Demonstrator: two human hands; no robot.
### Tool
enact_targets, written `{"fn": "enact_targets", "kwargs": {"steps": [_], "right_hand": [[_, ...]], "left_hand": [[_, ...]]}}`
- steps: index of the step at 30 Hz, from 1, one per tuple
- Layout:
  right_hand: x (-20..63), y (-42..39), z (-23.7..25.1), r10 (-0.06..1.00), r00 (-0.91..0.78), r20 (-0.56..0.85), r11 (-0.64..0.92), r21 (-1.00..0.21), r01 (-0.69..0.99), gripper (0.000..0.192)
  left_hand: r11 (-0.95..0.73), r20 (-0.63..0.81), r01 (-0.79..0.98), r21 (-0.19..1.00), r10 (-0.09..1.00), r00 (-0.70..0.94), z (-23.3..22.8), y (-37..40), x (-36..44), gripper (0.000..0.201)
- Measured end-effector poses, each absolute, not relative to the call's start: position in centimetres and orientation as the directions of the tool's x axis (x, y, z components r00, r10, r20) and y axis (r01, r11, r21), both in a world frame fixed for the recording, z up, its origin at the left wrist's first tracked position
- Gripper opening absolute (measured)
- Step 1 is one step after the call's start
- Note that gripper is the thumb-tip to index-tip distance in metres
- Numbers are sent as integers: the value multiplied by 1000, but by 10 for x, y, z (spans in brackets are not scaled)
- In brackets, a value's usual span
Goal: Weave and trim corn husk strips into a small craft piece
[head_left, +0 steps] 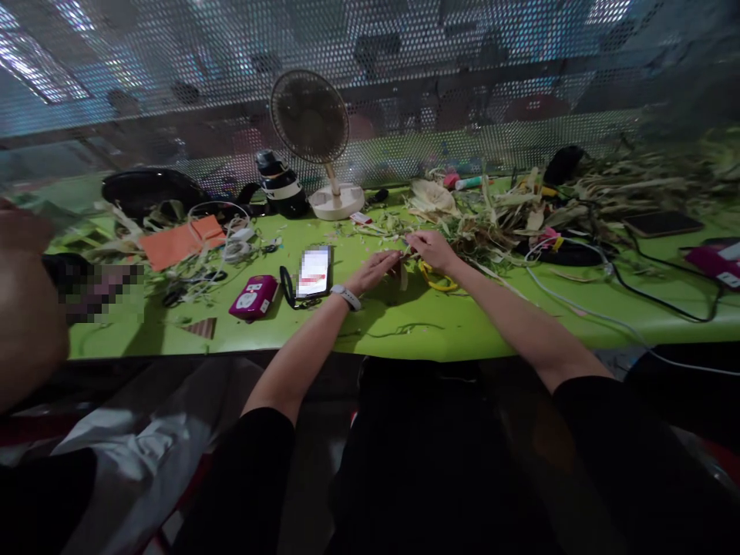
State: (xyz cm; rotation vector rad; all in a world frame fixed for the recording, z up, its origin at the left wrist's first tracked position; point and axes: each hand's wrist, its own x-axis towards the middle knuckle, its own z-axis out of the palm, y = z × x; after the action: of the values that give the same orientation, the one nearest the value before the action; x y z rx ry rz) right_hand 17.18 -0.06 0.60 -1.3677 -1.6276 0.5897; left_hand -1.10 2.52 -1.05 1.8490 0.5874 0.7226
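— What was the person doing at that green table [405, 339]?

— Working a pale strip of dried husk [403, 275]. It sat between the two hands, near the middle of the table, just left of the big heap of husks [520, 212]. The left hand [375, 271] lay with its fingers stretched out along the strip, touching it, though whether they had closed on it I couldn't tell. The right hand [431, 248] looked pinched on the strip's far end.

— Which step, would you say?

— Folding or splitting the strip, I judged. The next move called for a steady pull with the left fingers pinning it flat.

— And the strip itself?

— Short, cream-coloured, dry-looking, lying beside a yellow ring [438, 279]. A phone [314, 271] stood to the left.
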Motion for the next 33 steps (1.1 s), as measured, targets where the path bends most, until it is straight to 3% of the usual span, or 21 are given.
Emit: {"fn": "enact_targets", "kwargs": {"steps": [5, 7, 9, 11, 13, 15, 20, 29, 33], "right_hand": [[186, 1, 6, 960, 124, 251, 186, -903, 388, 33], [192, 3, 7, 925, 187, 332, 231, -879, 417, 21], [196, 6, 9, 868, 185, 460, 327, -811, 485, 24], [195, 9, 9, 856, 31, 517, 416, -722, 553, 24], [190, 12, 5, 880, -180, 440, 453, -662, 597, 17], [184, 15, 0, 907, -268, 323, 419, -644, 640, 14], [175, 14, -8, 933, -292, 211, 355, -682, 640, 17], [172, 15, -8, 917, -257, 306, 399, -670, 626, 16], [169, 8, -6, 948, -207, 242, 314, -817, 484, 15]], "left_hand": [[-211, 235, -117, 971, 728, 644, -10, 31, -17, 56], [-227, 269, -148, 963, 743, 612, -10, 32, -18, 51], [-238, 276, -144, 961, 747, 605, -11, 33, -17, 48], [-233, 260, -125, 964, 744, 616, -11, 34, -16, 45], [-234, 256, -118, 965, 744, 617, -11, 33, -16, 42], [-246, 270, -124, 961, 752, 601, -10, 31, -16, 40], [-271, 295, -132, 954, 750, 592, -8, 30, -15, 43], [-373, 349, -72, 925, 757, 552, -8, 30, -14, 34], [-341, 329, -76, 937, 788, 520, -9, 34, -16, 35]]}}
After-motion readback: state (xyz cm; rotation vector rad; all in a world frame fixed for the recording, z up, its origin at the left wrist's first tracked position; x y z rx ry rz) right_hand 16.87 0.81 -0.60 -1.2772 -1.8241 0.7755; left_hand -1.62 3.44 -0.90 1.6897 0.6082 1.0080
